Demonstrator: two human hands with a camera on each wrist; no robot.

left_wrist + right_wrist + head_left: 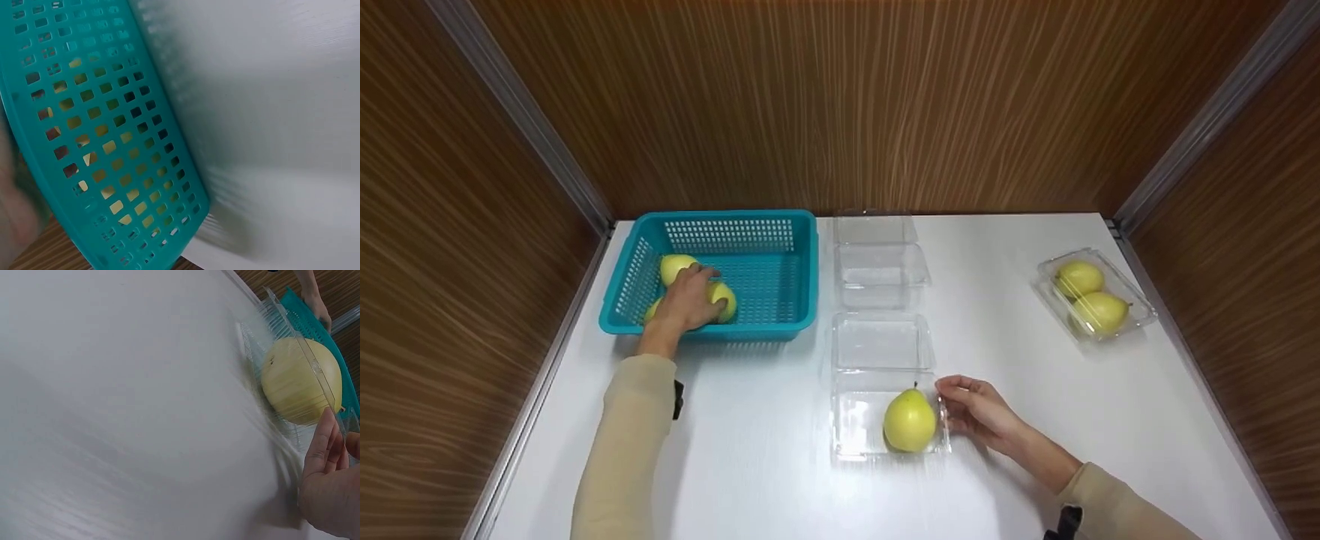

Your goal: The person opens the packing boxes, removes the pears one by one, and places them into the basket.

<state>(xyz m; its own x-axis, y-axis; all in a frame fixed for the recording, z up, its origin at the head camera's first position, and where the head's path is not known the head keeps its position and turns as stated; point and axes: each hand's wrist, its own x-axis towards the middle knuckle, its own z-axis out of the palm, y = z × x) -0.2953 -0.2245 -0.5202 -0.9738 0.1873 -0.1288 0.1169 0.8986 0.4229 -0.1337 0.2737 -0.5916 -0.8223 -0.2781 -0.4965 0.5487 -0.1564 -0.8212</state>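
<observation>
My left hand (688,300) reaches into the teal basket (802,326), its thumb and fingers curled round a yellow pear (724,298). Another pear (676,268) lies beyond those fingers, and one more is partly hidden under the hand. In the left wrist view, the basket wall (126,107) screens the pears. My right hand (979,412) pinches the right rim of an open clear plastic box (855,442). Inside that box, on its right side, a single pear (910,421) stands with its stem up. Through the clear wall, the right wrist view shows this pear (298,379) close to the fingertips.
Behind the box stands a second open clear box (877,262), beside the basket. A closed clear box (1144,311) with two pears lies at the far right. Wood-patterned panels (840,105) enclose the white table (765,465) at the back and sides.
</observation>
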